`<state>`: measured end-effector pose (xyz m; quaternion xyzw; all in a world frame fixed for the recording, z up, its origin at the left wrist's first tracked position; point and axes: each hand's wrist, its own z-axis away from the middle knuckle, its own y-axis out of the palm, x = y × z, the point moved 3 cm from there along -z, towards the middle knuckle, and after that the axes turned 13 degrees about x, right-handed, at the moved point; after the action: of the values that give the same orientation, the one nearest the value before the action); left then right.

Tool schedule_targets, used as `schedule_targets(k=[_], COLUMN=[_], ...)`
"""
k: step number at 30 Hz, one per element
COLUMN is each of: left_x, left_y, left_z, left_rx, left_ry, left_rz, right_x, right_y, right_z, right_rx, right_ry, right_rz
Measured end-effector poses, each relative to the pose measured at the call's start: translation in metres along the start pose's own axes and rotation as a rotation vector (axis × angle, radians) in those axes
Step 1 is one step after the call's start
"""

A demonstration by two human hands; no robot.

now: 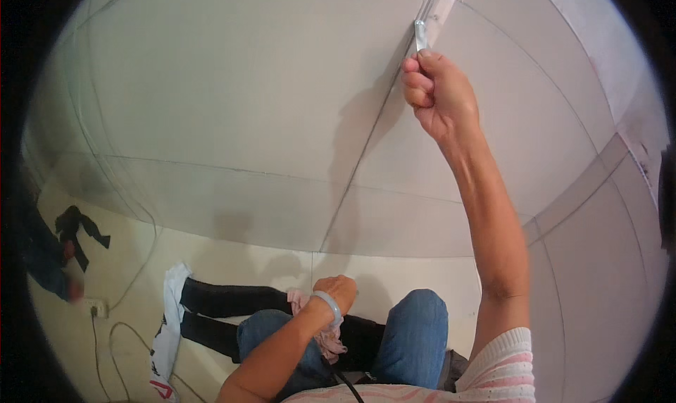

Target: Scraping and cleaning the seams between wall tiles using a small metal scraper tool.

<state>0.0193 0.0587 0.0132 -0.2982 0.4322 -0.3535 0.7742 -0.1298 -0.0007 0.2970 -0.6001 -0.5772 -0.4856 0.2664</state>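
My right hand (441, 94) is raised, its fingers closed around a small flat metal tool (421, 36), perhaps a scraper. The tool's far end meets a dark seam (369, 133) between large pale tiles (237, 86), beside a lighter strip at the top. My left hand (336, 292), with a pale bangle on the wrist, hangs low in front of my knees, fingers curled. A crumpled pink cloth (331, 345) lies below and beside that hand; whether the hand holds anything is hidden.
Black trousers (232, 300) and a white cloth (171, 318) lie to the left. A power socket block (95, 308) with cables (132, 326) rests on the floor at far left. Nearby, another person's blue-clad limb (45, 255) shows beside a black cloth (82, 228).
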Motion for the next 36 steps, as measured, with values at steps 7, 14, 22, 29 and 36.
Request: schedule_targets(k=[7,14,22,29,36], left_x=[0.001,0.002,-0.005,-0.006,-0.008], left_y=[0.004,0.009,0.010,0.008,0.009], left_z=[0.005,0.008,0.008,0.016,0.026], left_rx=[-0.076,-0.104,-0.088,-0.026,-0.040], left_ry=[0.029,0.076,0.152,0.113,0.125], left_rz=[0.032,0.040,0.006,-0.028,-0.070], right_x=[-0.044,-0.087,-0.117,-0.150,-0.201], right_y=[-0.008,-0.016,-0.021,-0.027,-0.040], right_z=[0.026,0.050,0.065,0.081,0.102], right_rx=[-0.038,-0.110,-0.105,-0.136,-0.190], right_ry=[0.054,0.110,0.130,0.163,0.227], right_rz=[0.004,-0.008,-0.079,-0.104,-0.147])
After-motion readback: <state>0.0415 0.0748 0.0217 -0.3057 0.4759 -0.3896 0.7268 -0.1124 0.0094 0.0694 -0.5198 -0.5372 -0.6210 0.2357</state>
